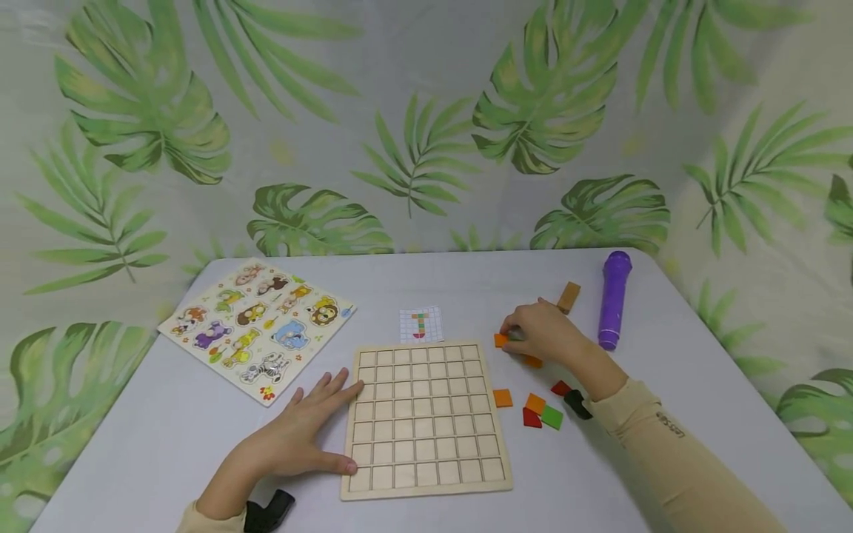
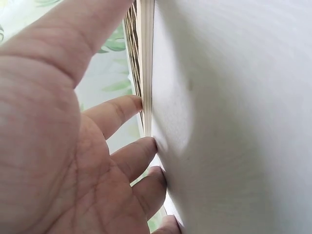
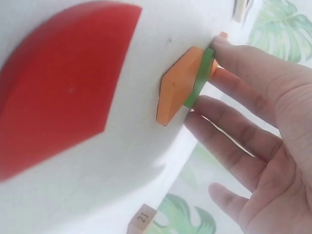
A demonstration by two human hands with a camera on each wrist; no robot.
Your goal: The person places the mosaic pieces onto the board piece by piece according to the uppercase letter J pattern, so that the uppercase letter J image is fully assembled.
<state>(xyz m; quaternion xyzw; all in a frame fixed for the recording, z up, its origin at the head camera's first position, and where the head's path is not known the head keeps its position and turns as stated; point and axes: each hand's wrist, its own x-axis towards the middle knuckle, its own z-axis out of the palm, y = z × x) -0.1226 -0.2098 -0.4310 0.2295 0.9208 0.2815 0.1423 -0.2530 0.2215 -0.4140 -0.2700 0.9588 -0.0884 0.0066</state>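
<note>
Gridded board [image 1: 425,438] lies between hands [image 1: 296,437] [image 1: 548,334], touching the left.

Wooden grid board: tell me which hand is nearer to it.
Left. The left hand touches the left edge of the wooden grid board; the right hand is apart from it, beyond its far right corner, pinching a green tile.

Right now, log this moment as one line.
left grip: touches grid board | right grip: pinches green tile | pattern card: beyond board
</note>
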